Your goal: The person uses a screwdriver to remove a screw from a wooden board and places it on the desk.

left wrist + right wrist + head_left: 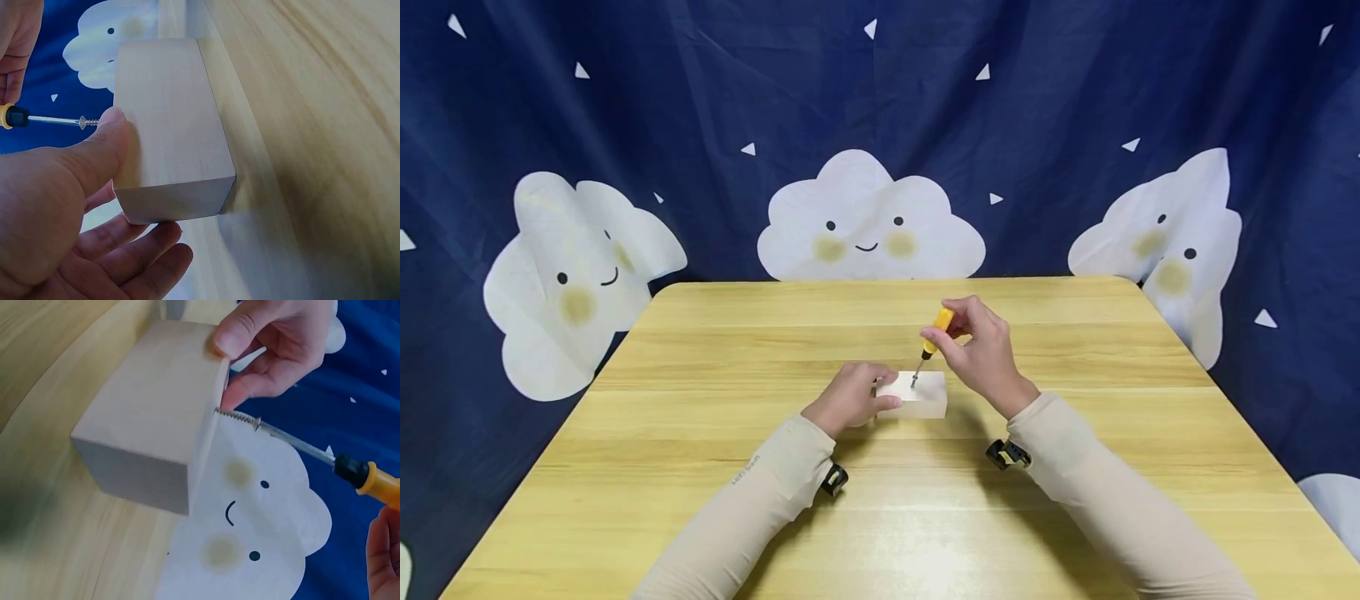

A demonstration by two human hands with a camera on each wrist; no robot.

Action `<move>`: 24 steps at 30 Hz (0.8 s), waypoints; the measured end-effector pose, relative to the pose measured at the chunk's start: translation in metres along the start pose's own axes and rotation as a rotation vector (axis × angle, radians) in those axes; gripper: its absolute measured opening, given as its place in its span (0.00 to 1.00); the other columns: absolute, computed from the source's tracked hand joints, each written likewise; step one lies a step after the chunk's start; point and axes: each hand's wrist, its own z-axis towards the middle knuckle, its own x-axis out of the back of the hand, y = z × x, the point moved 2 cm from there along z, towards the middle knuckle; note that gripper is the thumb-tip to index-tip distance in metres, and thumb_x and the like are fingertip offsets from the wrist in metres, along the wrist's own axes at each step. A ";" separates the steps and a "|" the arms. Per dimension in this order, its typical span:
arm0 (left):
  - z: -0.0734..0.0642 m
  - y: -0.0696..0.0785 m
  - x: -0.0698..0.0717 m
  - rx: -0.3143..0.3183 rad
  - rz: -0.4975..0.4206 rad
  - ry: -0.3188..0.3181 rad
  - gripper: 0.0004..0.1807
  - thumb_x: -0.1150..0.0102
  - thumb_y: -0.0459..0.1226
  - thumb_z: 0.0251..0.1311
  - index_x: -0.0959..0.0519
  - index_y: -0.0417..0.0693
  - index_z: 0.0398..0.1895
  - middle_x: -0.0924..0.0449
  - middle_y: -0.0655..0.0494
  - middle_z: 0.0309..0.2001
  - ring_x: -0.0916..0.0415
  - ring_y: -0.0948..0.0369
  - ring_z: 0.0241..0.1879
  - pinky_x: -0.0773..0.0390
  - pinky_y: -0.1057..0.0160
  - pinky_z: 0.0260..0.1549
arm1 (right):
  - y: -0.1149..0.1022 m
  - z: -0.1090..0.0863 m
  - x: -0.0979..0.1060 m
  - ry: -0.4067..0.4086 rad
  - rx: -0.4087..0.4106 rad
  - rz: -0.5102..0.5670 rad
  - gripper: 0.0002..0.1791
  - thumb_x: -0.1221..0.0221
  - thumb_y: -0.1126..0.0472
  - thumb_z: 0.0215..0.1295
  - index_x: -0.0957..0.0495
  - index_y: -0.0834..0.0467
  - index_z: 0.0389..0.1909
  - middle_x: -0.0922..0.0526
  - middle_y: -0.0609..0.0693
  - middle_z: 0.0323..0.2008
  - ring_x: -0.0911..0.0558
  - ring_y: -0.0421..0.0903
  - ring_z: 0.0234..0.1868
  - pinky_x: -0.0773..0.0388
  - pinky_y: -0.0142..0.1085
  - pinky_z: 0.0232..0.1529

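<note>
A pale wooden block (927, 407) lies on the table in front of me. My left hand (848, 397) grips its left end, thumb on the near upper edge and fingers round the far side. Between its thumb and fingers my right hand (988, 354) holds a screwdriver (939, 325) with a yellow handle and black collar. The shaft leans a little, handle up and to the right. Its tip meets the head of a silver screw (239, 417), which stands point-down at the block's top face. Most of the screw's thread shows in the right wrist view.
The light wood table (880, 525) runs out to rounded back corners. Behind it hangs a dark blue curtain (820, 92) with white clouds and small triangles. Black wrist cameras (1007, 454) sit under both beige sleeves (1105, 492).
</note>
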 end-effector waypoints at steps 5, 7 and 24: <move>0.002 -0.001 0.000 0.004 -0.001 -0.005 0.26 0.31 0.43 0.57 0.21 0.40 0.57 0.21 0.48 0.56 0.27 0.53 0.59 0.29 0.56 0.59 | -0.002 0.003 -0.003 0.011 0.020 -0.013 0.21 0.28 0.73 0.48 0.26 0.72 0.42 0.20 0.59 0.28 0.18 0.47 0.24 0.18 0.32 0.27; 0.002 -0.001 0.000 0.000 -0.005 -0.002 0.26 0.31 0.42 0.57 0.21 0.40 0.57 0.21 0.47 0.56 0.27 0.52 0.59 0.28 0.55 0.59 | -0.003 0.004 -0.003 0.008 0.020 -0.007 0.21 0.28 0.72 0.49 0.25 0.72 0.42 0.20 0.59 0.29 0.18 0.47 0.24 0.17 0.32 0.27; 0.000 0.000 0.000 -0.006 -0.003 0.008 0.24 0.31 0.42 0.57 0.20 0.39 0.55 0.21 0.47 0.55 0.27 0.53 0.58 0.28 0.56 0.59 | -0.006 0.004 0.000 -0.099 -0.062 0.144 0.19 0.36 0.77 0.57 0.26 0.70 0.49 0.16 0.61 0.41 0.14 0.54 0.36 0.15 0.37 0.31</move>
